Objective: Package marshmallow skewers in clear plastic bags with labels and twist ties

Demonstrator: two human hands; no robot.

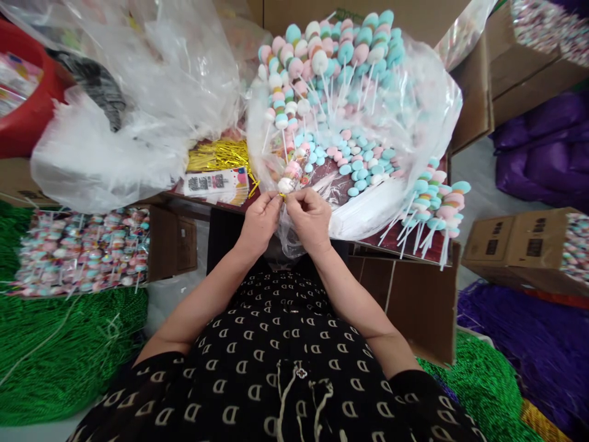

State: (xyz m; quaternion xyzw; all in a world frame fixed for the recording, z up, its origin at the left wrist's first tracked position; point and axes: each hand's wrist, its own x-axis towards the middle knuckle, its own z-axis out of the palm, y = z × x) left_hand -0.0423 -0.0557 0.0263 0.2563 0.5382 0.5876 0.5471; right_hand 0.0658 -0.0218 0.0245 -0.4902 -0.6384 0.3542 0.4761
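A clear-wrapped skewer of pastel, marshmallow-like pieces [287, 183] lies between my hands at the table's front edge. A small gold twist tie [282, 195] sits at the gathered neck of its wrapper. My left hand [264, 218] pinches the tie from one side, its fingers closed. From the other side my right hand [309, 216] is also closed in a pinch at the tie; its exact grip is partly hidden. The loose wrapper end [291, 238] hangs below my fingers. Left of them are a bundle of gold twist ties [219, 155] and printed cards [211, 183].
Behind my hands, pastel skewers on white sticks [331, 61] are heaped on clear plastic. Loose pastel pieces [363, 161] and white sticks [368, 212] lie to the right. More skewers [437, 205] overhang the table's right corner. A box of wrapped skewers [85, 252] stands left.
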